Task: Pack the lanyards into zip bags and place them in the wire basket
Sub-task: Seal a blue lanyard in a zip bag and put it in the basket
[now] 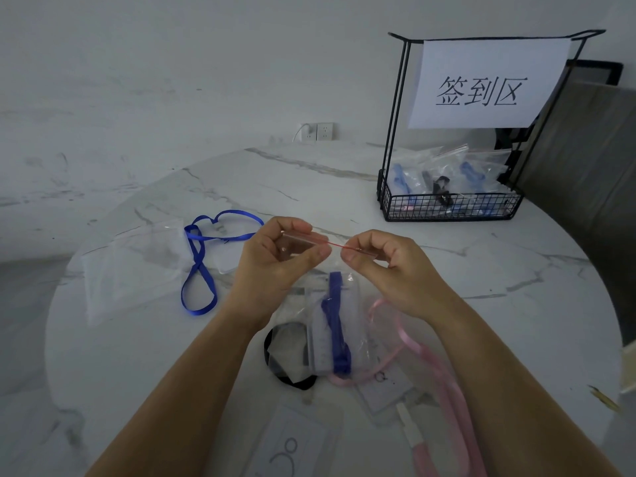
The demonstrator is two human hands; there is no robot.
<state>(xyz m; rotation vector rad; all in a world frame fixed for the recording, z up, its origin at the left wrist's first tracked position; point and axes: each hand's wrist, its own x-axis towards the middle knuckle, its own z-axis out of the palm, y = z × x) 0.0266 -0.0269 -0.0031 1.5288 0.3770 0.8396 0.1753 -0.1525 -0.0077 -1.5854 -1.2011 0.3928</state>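
Mid-frame, the left hand (278,259) and right hand (389,266) each pinch the red-lined top edge of a zip bag (352,304), thumb against curled fingers, with a folded blue lanyard (335,325) hanging inside. The wire basket (447,204), holding filled bags, stands at two o'clock on the table (137,373); a loose blue lanyard (199,263) lies at nine o'clock.

Two hands (275,259) (389,266), one wire basket (447,210), one sign (481,87), two dark-blue lanyards (199,270) (335,325), one black lanyard (267,351), one pink lanyard (413,342)

White paper sign (487,84) hung on the wire basket (447,206), printed in black "签到区", marks on the card holders too blurred to read
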